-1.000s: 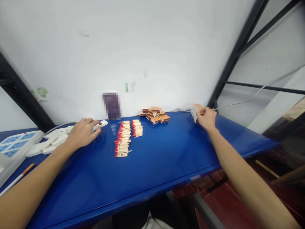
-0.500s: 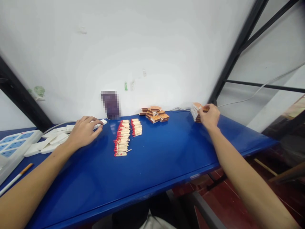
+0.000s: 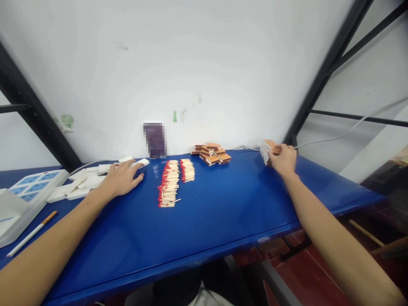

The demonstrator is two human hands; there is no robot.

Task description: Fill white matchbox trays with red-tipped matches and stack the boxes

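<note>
My left hand (image 3: 123, 177) rests low over the white trays (image 3: 84, 182) on the left, palm down with its fingers apart; a small white tray (image 3: 141, 162) lies by its fingertips. At the right, my right hand (image 3: 284, 159) has its thumb and fingers closed on a matchbox in the stack of orange matchboxes (image 3: 266, 154). Between the hands lie a long pile of red-headed matches (image 3: 169, 185) and a shorter pile of matches (image 3: 188, 171). Behind them, to the right, is a loose heap of orange matchboxes (image 3: 212, 154).
The blue table (image 3: 204, 221) stands against a white wall (image 3: 223, 76). A blurred dark purple card (image 3: 156, 140) leans there. At far left are a plastic case with blue squares (image 3: 35, 187) and a pen-like stick (image 3: 32, 234). Black metal bars rise on both sides.
My left hand has lowered onto the white trays and spread its fingers. My right hand stays at the stack. The whole view has shifted slightly, so things appear further right.
</note>
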